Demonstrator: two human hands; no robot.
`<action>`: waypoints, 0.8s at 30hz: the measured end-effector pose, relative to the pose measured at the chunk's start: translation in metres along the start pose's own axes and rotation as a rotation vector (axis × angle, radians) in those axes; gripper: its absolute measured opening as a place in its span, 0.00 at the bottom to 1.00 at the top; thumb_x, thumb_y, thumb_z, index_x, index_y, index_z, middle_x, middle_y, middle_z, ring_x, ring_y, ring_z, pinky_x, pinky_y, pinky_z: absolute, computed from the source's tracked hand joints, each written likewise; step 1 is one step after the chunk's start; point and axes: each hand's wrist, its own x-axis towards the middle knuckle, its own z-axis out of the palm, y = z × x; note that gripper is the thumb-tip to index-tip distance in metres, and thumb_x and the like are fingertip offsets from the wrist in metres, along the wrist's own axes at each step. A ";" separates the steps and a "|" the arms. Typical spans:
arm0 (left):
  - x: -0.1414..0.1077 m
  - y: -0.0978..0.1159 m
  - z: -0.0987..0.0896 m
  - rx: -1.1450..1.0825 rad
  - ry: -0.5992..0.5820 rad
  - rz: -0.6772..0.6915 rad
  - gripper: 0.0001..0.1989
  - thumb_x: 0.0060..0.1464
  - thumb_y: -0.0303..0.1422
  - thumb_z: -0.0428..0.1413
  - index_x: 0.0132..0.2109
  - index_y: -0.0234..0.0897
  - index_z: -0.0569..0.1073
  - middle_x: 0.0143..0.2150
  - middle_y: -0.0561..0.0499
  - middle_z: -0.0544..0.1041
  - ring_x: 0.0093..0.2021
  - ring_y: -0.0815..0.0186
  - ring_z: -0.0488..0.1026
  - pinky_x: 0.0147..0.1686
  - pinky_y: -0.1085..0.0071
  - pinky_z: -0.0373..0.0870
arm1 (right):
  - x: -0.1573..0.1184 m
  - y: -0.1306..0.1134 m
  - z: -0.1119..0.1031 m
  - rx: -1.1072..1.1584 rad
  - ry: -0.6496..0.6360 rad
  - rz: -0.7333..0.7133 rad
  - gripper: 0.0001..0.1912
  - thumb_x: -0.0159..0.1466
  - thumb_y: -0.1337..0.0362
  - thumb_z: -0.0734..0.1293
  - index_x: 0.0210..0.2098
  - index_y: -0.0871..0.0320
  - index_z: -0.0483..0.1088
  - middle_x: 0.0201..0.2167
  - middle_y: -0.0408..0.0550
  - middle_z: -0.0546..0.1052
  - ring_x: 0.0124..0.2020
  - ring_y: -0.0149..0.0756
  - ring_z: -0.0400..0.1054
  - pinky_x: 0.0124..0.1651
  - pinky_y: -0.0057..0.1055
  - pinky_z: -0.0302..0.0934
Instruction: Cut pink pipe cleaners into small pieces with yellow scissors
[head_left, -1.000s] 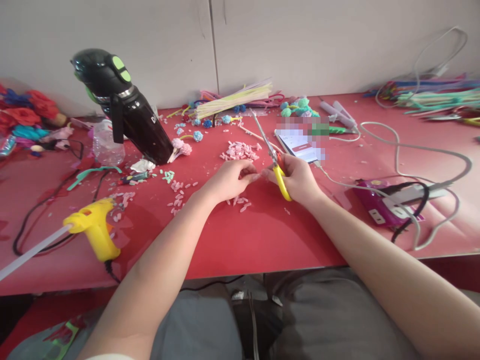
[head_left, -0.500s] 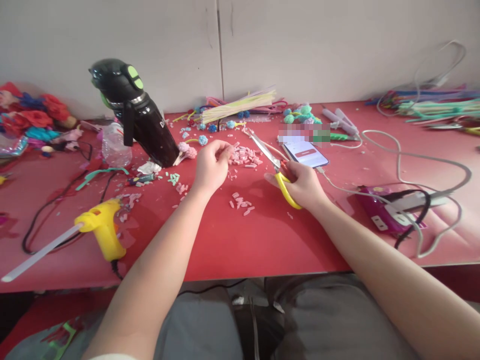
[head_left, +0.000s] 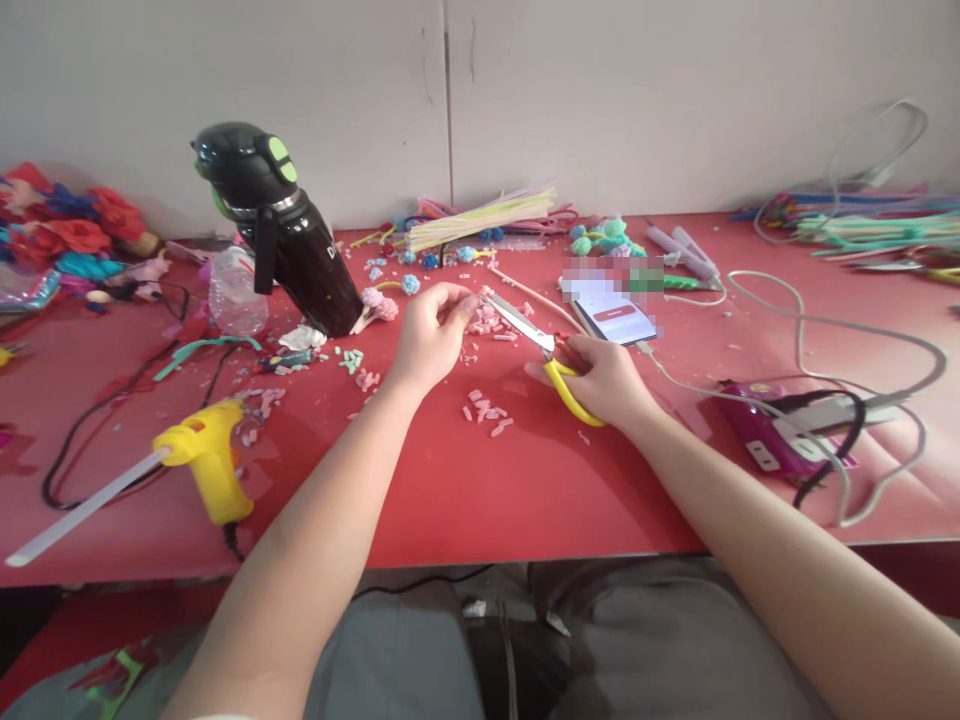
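My right hand point(head_left: 604, 378) is closed round a pair of scissors point(head_left: 555, 370) with yellow handles, blades pointing up and left. Close to the blade tips, my left hand point(head_left: 433, 338) pinches a small pink piece of fuzzy pipe cleaner point(head_left: 484, 296), mostly hidden by the fingertips. Just beneath lies a pile of short pink cut pieces point(head_left: 495, 322). A smaller group of pink pieces point(head_left: 487, 412) sits nearer to me. From beyond the blades, a long pink pipe cleaner point(head_left: 534, 294) runs down to my right hand; whether the hand grips it I cannot tell.
Left stand a black bottle point(head_left: 307, 260) and a yellow glue gun point(head_left: 210, 465) with its cord. A lit phone point(head_left: 619, 312) lies beyond my right hand. At right are a purple power strip point(head_left: 761, 430) and looping cables. Pipe cleaner bundles point(head_left: 480, 222) lie along the back wall.
The scissor blades have come closer to my left fingertips. My left hand has shifted slightly right, still pinching. The whole view has moved a little.
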 end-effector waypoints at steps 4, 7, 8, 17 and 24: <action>-0.001 0.000 0.002 0.006 -0.008 0.006 0.09 0.70 0.32 0.62 0.37 0.38 0.77 0.33 0.50 0.82 0.34 0.66 0.78 0.37 0.71 0.76 | 0.000 -0.001 0.000 0.004 0.007 0.008 0.40 0.50 0.29 0.75 0.23 0.50 0.48 0.22 0.36 0.51 0.28 0.31 0.44 0.30 0.34 0.42; -0.002 0.003 0.003 -0.001 -0.023 0.008 0.09 0.69 0.30 0.62 0.37 0.38 0.77 0.33 0.51 0.82 0.34 0.67 0.78 0.37 0.71 0.75 | 0.000 -0.001 0.000 0.004 0.006 0.012 0.41 0.49 0.29 0.75 0.23 0.50 0.47 0.22 0.36 0.50 0.28 0.31 0.43 0.30 0.34 0.41; -0.002 0.004 0.003 0.000 -0.026 0.007 0.08 0.69 0.29 0.61 0.37 0.38 0.77 0.33 0.51 0.82 0.34 0.67 0.79 0.37 0.72 0.75 | 0.000 0.000 0.001 0.004 0.006 0.011 0.41 0.49 0.29 0.75 0.22 0.50 0.47 0.22 0.36 0.50 0.28 0.31 0.43 0.30 0.34 0.41; -0.003 0.004 0.001 0.066 -0.044 0.023 0.09 0.69 0.28 0.62 0.36 0.38 0.76 0.33 0.51 0.83 0.34 0.66 0.79 0.38 0.71 0.75 | -0.001 -0.005 -0.003 -0.114 -0.012 0.007 0.39 0.55 0.31 0.73 0.23 0.51 0.48 0.20 0.38 0.51 0.27 0.32 0.44 0.30 0.35 0.43; -0.003 0.005 0.000 0.057 -0.030 0.019 0.10 0.69 0.28 0.61 0.35 0.38 0.76 0.31 0.51 0.81 0.33 0.66 0.78 0.37 0.70 0.74 | -0.005 -0.022 -0.007 -0.501 -0.030 -0.014 0.24 0.64 0.48 0.68 0.24 0.52 0.55 0.23 0.46 0.67 0.26 0.35 0.49 0.32 0.36 0.42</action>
